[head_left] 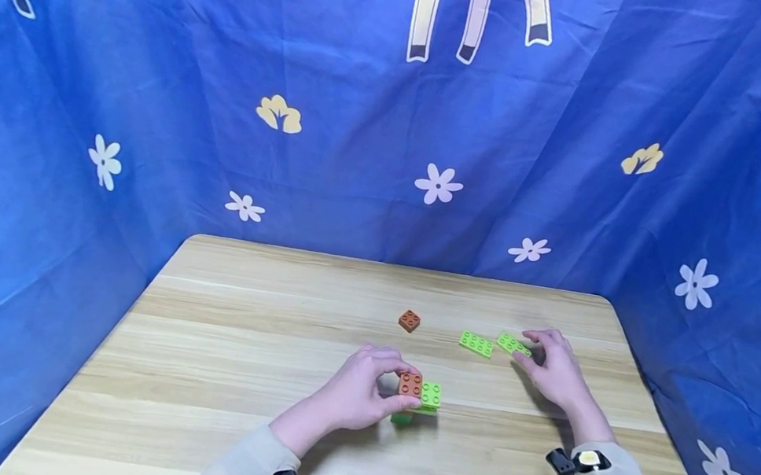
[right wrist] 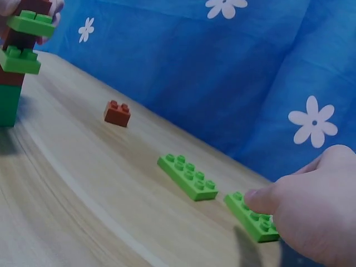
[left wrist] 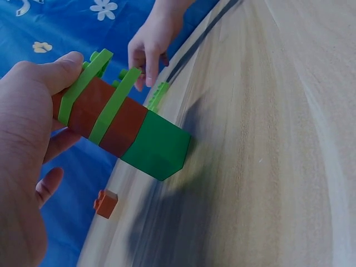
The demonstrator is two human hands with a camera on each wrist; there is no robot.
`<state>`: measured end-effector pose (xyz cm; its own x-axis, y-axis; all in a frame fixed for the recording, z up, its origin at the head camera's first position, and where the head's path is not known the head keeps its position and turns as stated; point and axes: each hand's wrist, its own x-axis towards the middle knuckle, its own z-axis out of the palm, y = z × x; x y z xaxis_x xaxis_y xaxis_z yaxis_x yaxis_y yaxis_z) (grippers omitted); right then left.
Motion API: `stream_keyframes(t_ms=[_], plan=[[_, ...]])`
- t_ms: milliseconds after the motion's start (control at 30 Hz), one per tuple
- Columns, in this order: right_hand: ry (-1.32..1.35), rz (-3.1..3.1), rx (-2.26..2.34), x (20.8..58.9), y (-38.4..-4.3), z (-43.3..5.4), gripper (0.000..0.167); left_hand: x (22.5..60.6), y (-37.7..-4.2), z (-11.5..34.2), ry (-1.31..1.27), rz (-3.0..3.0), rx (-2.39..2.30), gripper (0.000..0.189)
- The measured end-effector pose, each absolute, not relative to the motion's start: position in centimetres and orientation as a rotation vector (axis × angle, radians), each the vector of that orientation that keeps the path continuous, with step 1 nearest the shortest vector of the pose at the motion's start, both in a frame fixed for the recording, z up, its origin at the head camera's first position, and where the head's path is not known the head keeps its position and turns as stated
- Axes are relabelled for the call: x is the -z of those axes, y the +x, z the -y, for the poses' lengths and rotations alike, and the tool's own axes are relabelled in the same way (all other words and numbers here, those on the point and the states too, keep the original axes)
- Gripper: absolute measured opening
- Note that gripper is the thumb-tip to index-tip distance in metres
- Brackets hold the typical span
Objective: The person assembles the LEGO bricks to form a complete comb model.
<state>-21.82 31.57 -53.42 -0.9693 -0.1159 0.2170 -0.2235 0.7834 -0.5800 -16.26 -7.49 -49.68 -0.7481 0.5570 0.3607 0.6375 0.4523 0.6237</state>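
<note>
My left hand grips the top of an upright block tower between thumb and fingers. The tower has a dark green block at its base, with reddish-brown bricks and light green plates alternating above. The plates jut out to one side, and a brown brick tops it. Over at the right, my right hand has thumb and index finger apart around the end of a light green eight-stud plate lying on the table. Whether they touch it, I cannot tell.
Another light green plate lies just left of the one by my right hand. A loose brown brick sits farther back on the wooden table. Blue patterned cloth hangs behind the table and along both sides.
</note>
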Motion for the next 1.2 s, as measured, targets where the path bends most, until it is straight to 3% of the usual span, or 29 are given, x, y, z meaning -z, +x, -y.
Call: stream_keyframes(t_ms=[433,800,1200], plan=[[0.075,2.880,-0.820,55.5,-22.1,-31.4,0.061,49.8,-16.2,7.3,-1.058,2.589,1.225,0.042],[0.053,2.878,-0.749,55.8,-21.9,-30.9,0.045,49.9,-16.2,7.2,-1.063,2.578,1.212,0.039],[0.087,2.859,-0.774,55.1,-21.5,-30.6,0.043,50.1,-16.2,7.3,-1.049,2.578,1.240,0.039]])
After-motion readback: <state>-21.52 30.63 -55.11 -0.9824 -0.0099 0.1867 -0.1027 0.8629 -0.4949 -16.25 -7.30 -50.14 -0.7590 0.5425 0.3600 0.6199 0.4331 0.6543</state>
